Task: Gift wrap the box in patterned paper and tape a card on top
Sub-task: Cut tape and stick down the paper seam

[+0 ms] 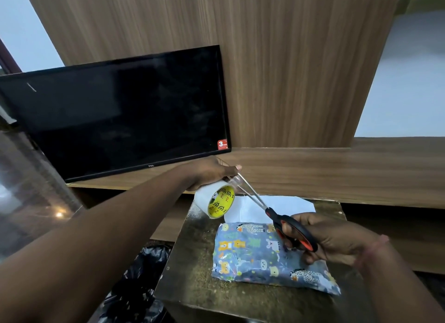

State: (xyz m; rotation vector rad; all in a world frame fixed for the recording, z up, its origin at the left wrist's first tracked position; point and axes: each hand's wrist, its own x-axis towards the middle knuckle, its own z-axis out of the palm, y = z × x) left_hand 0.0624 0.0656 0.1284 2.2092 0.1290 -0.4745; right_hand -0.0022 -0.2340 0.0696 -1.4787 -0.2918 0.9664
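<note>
At the far left a black plastic bag (134, 281) sags crinkled beside the small table (192, 274), whose top looks dark and speckled. Behind stands a glossy black monitor (115, 120) on a wood-grain shelf. The left hand (209, 172) grips a roll of clear tape (214, 200) with a yellow printed core, lifted above the table's far left corner with a short strip drawn out taut, probably so the blades can reach it cleanly. The scissors (277, 217), steel blades parted around that strip, are held by the right hand (330, 241), fingers curled through the black-and-orange loops. Below them the wrapped box (269, 253), flat and rectangular in blue paper printed with cartoon animals, lies on the middle of the table toward its right edge, seams slightly crumpled. A smooth white card (272, 208) rests at the far edge, just behind the box, likely waiting for the tape.
</note>
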